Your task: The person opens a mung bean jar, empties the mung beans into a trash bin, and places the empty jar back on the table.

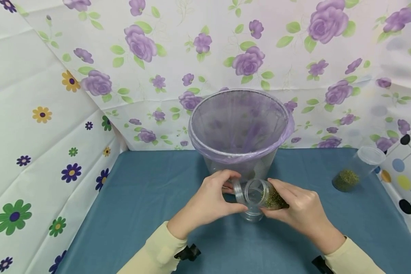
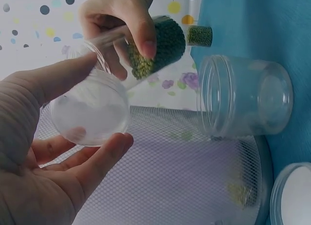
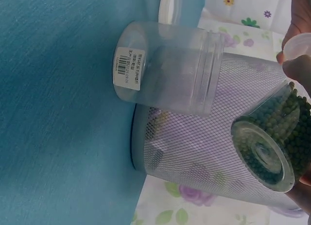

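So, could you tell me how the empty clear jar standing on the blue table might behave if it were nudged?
The empty jar looks like thin clear plastic with nothing inside, so probably light and easy to slide. Standing upright on its flat base against the mesh bin, it may tip if pushed high. On its round side it would likely roll.

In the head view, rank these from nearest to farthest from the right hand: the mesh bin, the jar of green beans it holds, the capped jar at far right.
1. Jar of green beans, held in the right hand.
2. Mesh bin, just behind the hands, centre.
3. Capped jar, far right on the blue table.
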`<action>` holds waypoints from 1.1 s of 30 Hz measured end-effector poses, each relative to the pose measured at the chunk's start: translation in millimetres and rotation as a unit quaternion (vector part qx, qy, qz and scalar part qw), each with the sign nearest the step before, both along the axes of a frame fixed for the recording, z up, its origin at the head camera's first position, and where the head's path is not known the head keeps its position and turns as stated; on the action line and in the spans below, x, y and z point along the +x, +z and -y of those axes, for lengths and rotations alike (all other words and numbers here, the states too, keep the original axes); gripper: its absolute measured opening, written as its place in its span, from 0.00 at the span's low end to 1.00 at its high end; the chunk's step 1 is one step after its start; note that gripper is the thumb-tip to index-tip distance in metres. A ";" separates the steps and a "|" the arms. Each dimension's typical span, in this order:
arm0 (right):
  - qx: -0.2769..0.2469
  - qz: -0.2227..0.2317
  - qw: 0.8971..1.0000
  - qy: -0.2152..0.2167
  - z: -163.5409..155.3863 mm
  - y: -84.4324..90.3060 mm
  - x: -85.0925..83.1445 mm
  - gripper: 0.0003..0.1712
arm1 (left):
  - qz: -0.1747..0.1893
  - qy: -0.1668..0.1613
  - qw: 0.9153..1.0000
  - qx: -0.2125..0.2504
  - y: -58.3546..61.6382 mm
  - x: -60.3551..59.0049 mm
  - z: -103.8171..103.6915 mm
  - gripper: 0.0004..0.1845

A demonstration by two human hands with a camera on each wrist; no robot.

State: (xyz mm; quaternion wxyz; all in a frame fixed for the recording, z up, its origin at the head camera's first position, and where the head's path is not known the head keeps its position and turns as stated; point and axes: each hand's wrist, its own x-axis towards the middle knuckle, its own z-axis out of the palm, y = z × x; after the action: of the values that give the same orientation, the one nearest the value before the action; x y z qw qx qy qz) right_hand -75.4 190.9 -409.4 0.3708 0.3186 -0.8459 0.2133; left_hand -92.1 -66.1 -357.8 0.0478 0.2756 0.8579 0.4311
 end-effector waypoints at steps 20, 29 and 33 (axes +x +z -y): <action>-0.046 0.007 0.998 -0.036 -10.3 3.9 -2.6 0.45 | -0.077 0.171 0.974 -0.128 -6.9 -13.1 52.2 0.40; -0.050 0.005 0.998 -0.043 -14.2 2.8 -4.1 0.45 | -0.006 0.203 0.962 -0.183 -18.3 -19.0 81.9 0.42; -0.052 0.001 0.998 -0.044 -15.5 2.6 -4.3 0.44 | 0.024 0.211 0.959 -0.189 -29.8 -22.4 90.5 0.44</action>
State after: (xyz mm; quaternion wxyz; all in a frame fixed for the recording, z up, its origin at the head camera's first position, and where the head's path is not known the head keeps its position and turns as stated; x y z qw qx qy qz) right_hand -79.7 206.4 -406.8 0.3948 0.2615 -0.8472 0.2409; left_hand -114.5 -156.7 -387.6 0.0272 0.0635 0.9609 0.2681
